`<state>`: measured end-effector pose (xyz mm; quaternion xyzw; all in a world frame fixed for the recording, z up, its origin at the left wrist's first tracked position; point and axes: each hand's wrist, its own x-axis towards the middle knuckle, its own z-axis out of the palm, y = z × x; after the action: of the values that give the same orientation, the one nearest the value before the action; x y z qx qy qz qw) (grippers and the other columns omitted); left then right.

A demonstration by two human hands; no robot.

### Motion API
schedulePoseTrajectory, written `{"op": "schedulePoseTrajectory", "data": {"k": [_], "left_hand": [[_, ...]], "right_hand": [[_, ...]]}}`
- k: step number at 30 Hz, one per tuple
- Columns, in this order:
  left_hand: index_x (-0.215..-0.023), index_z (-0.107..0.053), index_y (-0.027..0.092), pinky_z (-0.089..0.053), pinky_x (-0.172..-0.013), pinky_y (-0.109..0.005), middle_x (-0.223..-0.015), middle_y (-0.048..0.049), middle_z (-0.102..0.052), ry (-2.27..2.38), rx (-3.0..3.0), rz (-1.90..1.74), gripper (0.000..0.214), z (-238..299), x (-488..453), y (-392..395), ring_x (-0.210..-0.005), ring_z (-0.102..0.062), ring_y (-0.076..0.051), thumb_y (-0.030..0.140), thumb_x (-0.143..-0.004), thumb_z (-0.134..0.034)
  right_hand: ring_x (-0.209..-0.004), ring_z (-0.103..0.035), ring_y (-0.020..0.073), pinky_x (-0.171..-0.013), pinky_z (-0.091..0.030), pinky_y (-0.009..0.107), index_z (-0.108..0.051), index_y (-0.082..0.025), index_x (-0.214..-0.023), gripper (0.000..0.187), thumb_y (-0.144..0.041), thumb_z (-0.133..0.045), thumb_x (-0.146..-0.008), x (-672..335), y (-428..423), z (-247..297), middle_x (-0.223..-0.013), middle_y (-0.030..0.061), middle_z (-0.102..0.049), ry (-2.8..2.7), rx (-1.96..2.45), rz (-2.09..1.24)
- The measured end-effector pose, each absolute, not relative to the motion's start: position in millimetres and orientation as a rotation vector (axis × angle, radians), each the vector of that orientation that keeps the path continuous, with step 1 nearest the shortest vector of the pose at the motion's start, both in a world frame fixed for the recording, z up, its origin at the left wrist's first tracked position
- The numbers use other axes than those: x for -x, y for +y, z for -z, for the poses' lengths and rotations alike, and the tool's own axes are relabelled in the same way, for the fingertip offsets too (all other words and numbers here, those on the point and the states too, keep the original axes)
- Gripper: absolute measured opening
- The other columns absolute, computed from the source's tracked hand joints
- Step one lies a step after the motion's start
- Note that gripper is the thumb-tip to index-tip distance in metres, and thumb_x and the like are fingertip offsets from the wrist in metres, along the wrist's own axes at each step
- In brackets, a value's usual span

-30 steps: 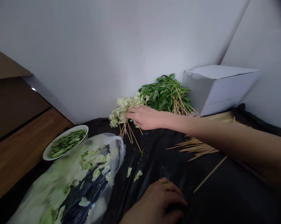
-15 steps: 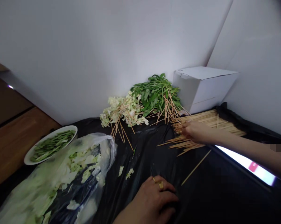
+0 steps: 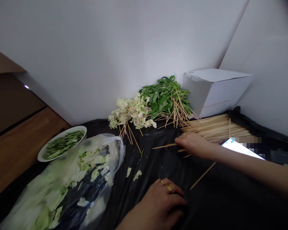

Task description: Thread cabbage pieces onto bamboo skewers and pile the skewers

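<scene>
My right hand (image 3: 193, 143) is closed on a thin bamboo skewer (image 3: 164, 146), whose tip points left over the black sheet. Behind and beneath that hand lies a large pile of skewers (image 3: 213, 126). My left hand (image 3: 165, 199), with gold rings, rests on the black sheet (image 3: 158, 163), fingers loosely bent and somewhat apart, with nothing visible in it. Skewered cabbage pieces (image 3: 134, 113) lie near the wall, against skewered leafy greens (image 3: 166, 97). At left, a clear plastic bag (image 3: 122, 150) holds loose cabbage leaves (image 3: 78, 175).
A white bowl (image 3: 40, 156) of cut green vegetables stands at the far left. A white box (image 3: 216, 91) is against the wall behind the skewers. One loose skewer (image 3: 202, 175) and a lit screen (image 3: 241, 148) lie by my right arm. Cabbage scraps (image 3: 137, 175) dot the sheet.
My right hand has drawn left and towards me, off the skewer pile, and the skewer has come along with it. My left hand stays in place. The view has turned slightly left.
</scene>
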<state>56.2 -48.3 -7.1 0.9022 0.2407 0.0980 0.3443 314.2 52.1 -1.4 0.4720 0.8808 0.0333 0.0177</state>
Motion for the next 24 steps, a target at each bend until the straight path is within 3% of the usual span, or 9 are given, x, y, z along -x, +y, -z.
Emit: {"op": "schedulePoseTrajectory", "data": {"k": [5,9,12,14,16,18,20,22,24], "left_hand": [[-0.11,-0.067,0.027,-0.037,-0.102,-0.032,-0.117,0.0006,-0.069,0.627,-2.348,-0.238,0.025,6,-57,-49,-0.113,-0.057,-0.017,0.025,-0.086,-0.066],[-0.109,-0.069,0.025,-0.038,-0.101,-0.03,-0.115,-0.0001,-0.07,0.622,-2.356,-0.24,0.024,1,-58,-48,-0.112,-0.059,-0.017,0.022,-0.086,-0.065],[-0.109,-0.07,0.023,-0.038,-0.103,-0.028,-0.114,-0.0012,-0.072,0.589,-2.336,-0.263,0.024,-4,-59,-49,-0.111,-0.061,-0.016,0.018,-0.088,-0.061],[-0.11,-0.071,0.022,-0.042,-0.099,-0.027,-0.11,-0.002,-0.073,0.584,-2.295,-0.25,0.025,-9,-58,-49,-0.106,-0.064,-0.016,0.017,-0.089,-0.059],[-0.112,-0.071,0.021,-0.047,-0.091,-0.025,-0.106,-0.0029,-0.074,0.57,-2.236,-0.218,0.026,-16,-57,-50,-0.099,-0.067,-0.016,0.018,-0.089,-0.058],[-0.115,-0.071,0.021,-0.05,-0.087,-0.025,-0.105,-0.004,-0.075,0.531,-2.178,-0.181,0.028,-25,-55,-50,-0.096,-0.068,-0.017,0.02,-0.09,-0.058],[-0.118,-0.07,0.023,-0.05,-0.087,-0.025,-0.106,-0.0041,-0.075,0.508,-2.133,-0.165,0.03,-36,-52,-50,-0.095,-0.069,-0.018,0.022,-0.09,-0.059],[-0.119,-0.07,0.025,-0.05,-0.089,-0.026,-0.106,-0.0033,-0.075,0.494,-2.105,-0.152,0.031,-47,-49,-50,-0.096,-0.07,-0.018,0.024,-0.09,-0.06],[-0.119,-0.07,0.025,-0.049,-0.091,-0.027,-0.105,-0.0033,-0.076,0.477,-2.097,-0.137,0.03,-57,-47,-49,-0.096,-0.07,-0.018,0.025,-0.09,-0.06]], "right_hand": [[-0.08,-0.065,0.0198,-0.076,-0.044,0.031,-0.063,-0.016,-0.091,0.016,-0.005,-0.053,-0.085,-273,39,6,-0.084,0.009,-0.068,2.868,-1.246,-0.123],[-0.082,-0.064,0.0214,-0.073,-0.046,0.033,-0.063,-0.016,-0.093,0.013,-0.011,-0.051,-0.09,-242,35,3,-0.085,0.0079,-0.067,3.011,-1.104,-0.105],[-0.085,-0.064,0.021,-0.07,-0.048,0.034,-0.056,-0.014,-0.119,0.027,-0.015,-0.044,-0.095,-207,30,-10,-0.111,0.0128,-0.065,3.257,-0.917,-0.184],[-0.088,-0.064,0.0207,-0.068,-0.049,0.034,-0.04,-0.016,-0.14,0.043,-0.017,-0.039,-0.097,-178,27,-19,-0.136,0.0171,-0.054,3.404,-0.673,-0.247],[-0.087,-0.064,0.019,-0.061,-0.047,0.032,-0.033,-0.021,-0.145,0.049,-0.012,-0.033,-0.097,-150,25,-21,-0.147,0.0157,-0.043,3.469,-0.479,-0.291],[-0.082,-0.063,0.0178,-0.058,-0.044,0.03,-0.027,-0.023,-0.149,0.054,-0.011,-0.034,-0.097,-127,27,-16,-0.139,0.014,-0.051,3.46,-0.384,-0.235],[-0.077,-0.062,0.0174,-0.059,-0.043,0.029,-0.031,-0.021,-0.147,0.052,-0.01,-0.036,-0.097,-112,31,-5,-0.107,0.0077,-0.067,3.411,-0.34,-0.191],[-0.083,-0.061,0.0191,-0.065,-0.044,0.03,-0.054,-0.018,-0.126,0.033,-0.012,-0.04,-0.097,-106,37,8,-0.086,0.0044,-0.067,3.377,-0.321,-0.193],[-0.088,-0.061,0.0211,-0.07,-0.045,0.032,-0.064,-0.017,-0.1,0.018,-0.016,-0.047,-0.095,-105,43,18,-0.082,0.0055,-0.066,3.348,-0.32,-0.197]]}}
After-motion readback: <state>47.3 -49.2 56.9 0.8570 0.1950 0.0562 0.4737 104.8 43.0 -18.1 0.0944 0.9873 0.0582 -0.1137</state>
